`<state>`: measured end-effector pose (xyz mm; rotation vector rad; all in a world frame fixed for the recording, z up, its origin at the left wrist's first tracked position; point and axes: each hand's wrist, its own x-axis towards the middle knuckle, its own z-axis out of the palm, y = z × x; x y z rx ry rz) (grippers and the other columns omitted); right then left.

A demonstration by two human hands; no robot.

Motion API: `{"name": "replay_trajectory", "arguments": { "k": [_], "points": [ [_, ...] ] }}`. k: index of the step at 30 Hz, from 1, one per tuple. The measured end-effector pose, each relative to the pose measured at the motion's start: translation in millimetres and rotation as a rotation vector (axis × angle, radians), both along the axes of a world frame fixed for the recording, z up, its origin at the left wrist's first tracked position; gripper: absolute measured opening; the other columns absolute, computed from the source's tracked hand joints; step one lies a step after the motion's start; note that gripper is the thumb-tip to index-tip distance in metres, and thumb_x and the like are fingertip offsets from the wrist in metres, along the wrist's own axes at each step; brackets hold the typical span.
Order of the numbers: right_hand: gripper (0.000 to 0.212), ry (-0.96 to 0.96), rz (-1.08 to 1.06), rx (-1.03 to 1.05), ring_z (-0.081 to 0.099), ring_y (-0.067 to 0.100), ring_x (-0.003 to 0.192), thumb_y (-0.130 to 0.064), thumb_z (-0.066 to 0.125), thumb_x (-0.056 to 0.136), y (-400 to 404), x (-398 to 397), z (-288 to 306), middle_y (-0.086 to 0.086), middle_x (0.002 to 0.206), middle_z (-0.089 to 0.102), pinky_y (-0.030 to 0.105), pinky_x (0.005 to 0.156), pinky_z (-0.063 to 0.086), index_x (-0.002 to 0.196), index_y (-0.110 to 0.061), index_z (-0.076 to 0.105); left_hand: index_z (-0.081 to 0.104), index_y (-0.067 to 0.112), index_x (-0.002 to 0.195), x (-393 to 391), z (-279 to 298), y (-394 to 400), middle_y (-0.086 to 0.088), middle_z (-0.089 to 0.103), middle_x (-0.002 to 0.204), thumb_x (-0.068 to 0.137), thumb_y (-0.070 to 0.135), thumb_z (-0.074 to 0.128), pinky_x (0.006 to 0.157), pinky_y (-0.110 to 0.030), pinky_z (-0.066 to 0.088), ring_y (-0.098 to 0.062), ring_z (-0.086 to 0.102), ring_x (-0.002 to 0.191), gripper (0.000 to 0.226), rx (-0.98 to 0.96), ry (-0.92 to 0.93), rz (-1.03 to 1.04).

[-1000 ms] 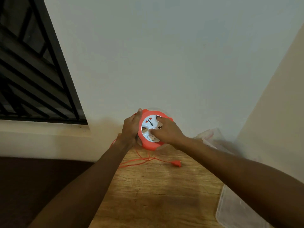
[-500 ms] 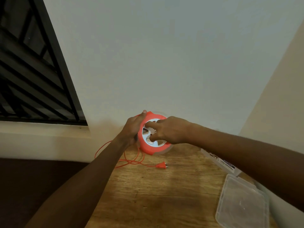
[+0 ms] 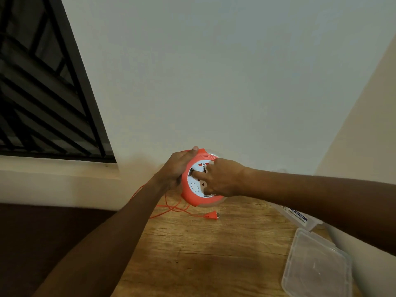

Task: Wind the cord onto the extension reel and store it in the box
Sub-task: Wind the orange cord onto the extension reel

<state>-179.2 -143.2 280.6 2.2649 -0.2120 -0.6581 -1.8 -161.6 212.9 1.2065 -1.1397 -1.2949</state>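
Observation:
An orange extension reel [image 3: 188, 195] with a white socket face is held upright above the far end of the wooden table [image 3: 192, 254]. My left hand [image 3: 176, 166] grips its left rim from behind. My right hand [image 3: 222, 177] lies across the white face with fingers pressed into its centre. A thin orange cord [image 3: 171, 207] hangs from the reel in loose loops onto the table and ends in an orange plug [image 3: 211, 215] lying flat below the reel. A clear plastic box [image 3: 293, 215] sits at the right, partly hidden by my right forearm.
A clear plastic lid [image 3: 317, 266] lies flat at the table's right front. A pale wall stands close behind the table, and another wall closes in on the right. A dark barred window [image 3: 42, 93] fills the upper left. Dark floor lies left of the table.
My right hand has swung round on the reel's white face, turning it. The loose cord has shortened, and the plug has slid left toward the reel, then held about steady.

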Motion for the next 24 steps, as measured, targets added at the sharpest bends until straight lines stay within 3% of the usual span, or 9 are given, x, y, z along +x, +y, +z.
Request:
{"name": "replay_trajectory", "arguments": {
  "k": [2, 6, 10, 13, 16, 19, 20, 22, 24],
  "points": [
    [0.056, -0.042, -0.012, -0.015, 0.058, 0.039, 0.114, -0.027, 0.057, 0.097, -1.0, 1.0, -0.7, 0.025, 0.149, 0.034, 0.042, 0.08, 0.054, 0.147, -0.037, 0.035, 0.072, 0.003, 0.111, 0.5, -2.7, 0.1, -0.02, 0.074, 0.098, 0.103, 0.044, 0.056, 0.076, -0.039, 0.062, -0.032, 0.072, 0.082, 0.045, -0.011, 0.01, 0.017],
    [0.078, -0.212, -0.118, 0.023, 0.063, 0.029, 0.104, -0.033, 0.063, 0.093, -3.9, -1.6, 5.9, 0.012, 0.127, 0.059, 0.037, 0.077, 0.05, 0.154, -0.032, 0.014, 0.074, 0.005, 0.113, -0.2, -5.6, 1.6, -0.02, 0.078, 0.107, 0.1, 0.05, 0.057, 0.085, -0.05, 0.063, -0.039, 0.076, 0.09, 0.049, 0.018, 0.065, 0.081],
    [0.076, -0.537, -0.381, 0.166, 0.066, 0.028, 0.099, -0.038, 0.062, 0.089, -5.7, 0.1, -4.6, 0.006, 0.124, 0.063, 0.037, 0.078, 0.055, 0.152, -0.025, 0.021, 0.074, 0.007, 0.114, -1.6, -1.5, -1.3, -0.021, 0.078, 0.108, 0.101, 0.049, 0.057, 0.085, -0.049, 0.063, -0.04, 0.076, 0.095, 0.048, -0.053, 0.082, 0.151],
    [0.064, -0.847, -0.683, 0.473, 0.063, 0.025, 0.102, -0.031, 0.059, 0.09, -5.0, 4.3, -5.5, 0.002, 0.126, 0.062, 0.034, 0.077, 0.051, 0.148, -0.027, 0.033, 0.075, 0.006, 0.113, -1.8, -5.7, -3.1, -0.023, 0.077, 0.106, 0.1, 0.051, 0.058, 0.086, -0.052, 0.062, -0.04, 0.075, 0.095, 0.05, -0.043, 0.118, 0.176],
    [0.058, -1.146, -0.926, 0.87, 0.063, 0.022, 0.1, -0.021, 0.063, 0.088, -3.9, 4.9, -4.0, 0.005, 0.125, 0.062, 0.034, 0.078, 0.055, 0.143, -0.02, 0.042, 0.074, 0.007, 0.112, -3.7, -10.5, -0.9, -0.018, 0.079, 0.104, 0.101, 0.051, 0.056, 0.076, -0.044, 0.064, -0.035, 0.077, 0.087, 0.048, 0.004, 0.175, 0.194],
    [0.065, -1.479, -1.208, 1.316, 0.067, 0.026, 0.075, -0.012, 0.067, 0.088, 3.9, 4.8, -3.0, 0.015, 0.107, 0.066, 0.034, 0.061, 0.057, 0.146, -0.015, 0.037, 0.074, 0.009, 0.112, -3.5, -12.5, -0.2, -0.015, 0.08, 0.102, 0.101, 0.05, 0.055, 0.067, -0.039, 0.064, -0.031, 0.078, 0.081, 0.047, 0.046, 0.193, 0.232],
    [0.06, -1.521, -1.205, 1.35, 0.066, 0.025, 0.072, -0.009, 0.068, 0.087, 7.4, 4.9, -3.9, 0.012, 0.101, 0.066, 0.033, 0.06, 0.056, 0.141, -0.015, 0.041, 0.075, 0.009, 0.111, -3.0, -11.9, -0.5, -0.015, 0.081, 0.101, 0.101, 0.05, 0.055, 0.067, -0.039, 0.064, -0.03, 0.078, 0.08, 0.046, 0.04, 0.194, 0.237],
    [0.048, -1.427, -1.033, 1.161, 0.066, 0.024, 0.088, -0.011, 0.069, 0.085, 12.2, 3.9, -8.5, 0.004, 0.101, 0.063, 0.037, 0.074, 0.058, 0.129, -0.012, 0.049, 0.076, 0.01, 0.106, -2.4, -7.7, -1.1, -0.014, 0.081, 0.097, 0.101, 0.05, 0.057, 0.071, -0.041, 0.064, -0.03, 0.078, 0.081, 0.045, 0.034, 0.207, 0.232],
    [0.046, -1.203, -0.818, 0.774, 0.063, 0.025, 0.098, -0.02, 0.066, 0.085, 12.1, -1.4, -11.1, 0.004, 0.11, 0.063, 0.04, 0.078, 0.056, 0.126, -0.011, 0.049, 0.076, 0.009, 0.104, -0.9, -2.8, -1.8, -0.014, 0.081, 0.095, 0.1, 0.051, 0.057, 0.076, -0.043, 0.064, -0.03, 0.078, 0.082, 0.045, 0.045, 0.222, 0.228]
  ]
}}
